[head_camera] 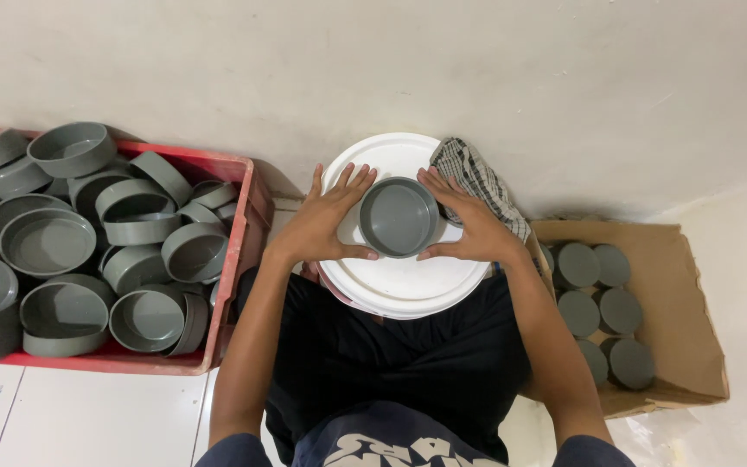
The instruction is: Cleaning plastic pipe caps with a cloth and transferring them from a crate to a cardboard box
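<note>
A grey round cap (pixel 398 216), open side up, sits on the white lid of a bucket (pixel 399 290) between my knees. My left hand (pixel 326 220) cups its left side with fingers spread over the rim. On the cap's right side, my right hand (pixel 469 220) presses against it the same way. Both hands hold the cap together.
A red crate (pixel 237 251) on my left is heaped with several grey caps (pixel 49 242). A cardboard box (pixel 676 303) on my right holds several grey caps (pixel 578 264) stacked face down. A checked cloth (pixel 477 177) lies behind the bucket, by the pale wall.
</note>
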